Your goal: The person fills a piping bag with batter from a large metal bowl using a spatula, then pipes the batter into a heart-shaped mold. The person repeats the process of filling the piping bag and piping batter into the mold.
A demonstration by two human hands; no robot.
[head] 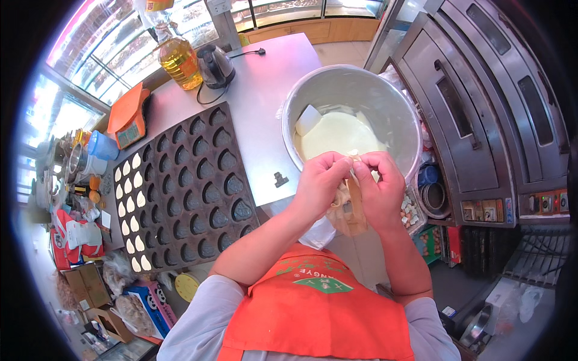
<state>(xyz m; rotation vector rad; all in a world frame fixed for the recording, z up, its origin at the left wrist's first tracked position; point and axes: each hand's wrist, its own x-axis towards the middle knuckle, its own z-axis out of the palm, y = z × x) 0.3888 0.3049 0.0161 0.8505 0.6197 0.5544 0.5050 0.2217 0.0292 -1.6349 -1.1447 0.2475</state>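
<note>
Both of my hands meet above the near rim of a large round metal bowl (289,140). My left hand (318,182) and my right hand (381,185) pinch the upper end of a translucent plastic bag (347,219), which looks like a piping bag and hangs below my fingers. A small dab of pale batter shows at the pinched end. Smooth, pale yellow batter (336,135) covers the bowl's bottom, and a white scraper (309,119) leans in it at the left wall. Left of the bowl lies a dark baking mould tray (216,176); its far-left columns hold pale batter in heart-like shapes.
A black clip (280,179) lies on the metal table (266,122). Behind the tray stand an orange scale (126,113), an oil bottle (180,63) and an electric kettle (216,67). Deck ovens (456,108) rise at the right. Eggshells (410,210) fill a container beside the bowl.
</note>
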